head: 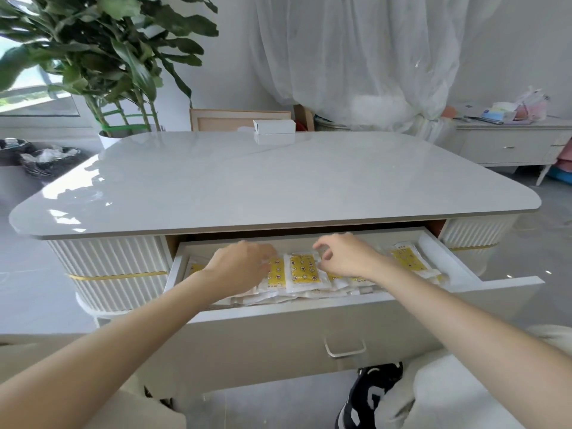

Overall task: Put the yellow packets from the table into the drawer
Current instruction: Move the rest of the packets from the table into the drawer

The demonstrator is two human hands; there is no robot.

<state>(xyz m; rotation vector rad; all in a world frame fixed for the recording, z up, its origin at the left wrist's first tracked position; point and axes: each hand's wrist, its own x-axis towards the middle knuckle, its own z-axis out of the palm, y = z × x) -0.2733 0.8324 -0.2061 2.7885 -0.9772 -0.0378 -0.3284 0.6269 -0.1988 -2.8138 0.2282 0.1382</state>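
Observation:
The white drawer (340,305) under the table top is pulled open toward me. Several yellow packets (303,269) in clear wrappers lie in it, overlapping in a loose layer. Both my hands reach into the drawer. My left hand (244,261) lies palm down on the packets at the left, with its fingertips on a yellow packet. To its right, my right hand (346,257) hovers over the middle packets with fingers loosely curled, and its thumb and fingertips touch a wrapper edge. Another yellow packet (408,258) lies at the drawer's right end.
The glossy white table (278,181) carries a small white box (274,126) at its far edge. A potted plant (108,72) stands at the back left, a white sideboard (510,144) with clutter at the right. The drawer front has a metal handle (345,348).

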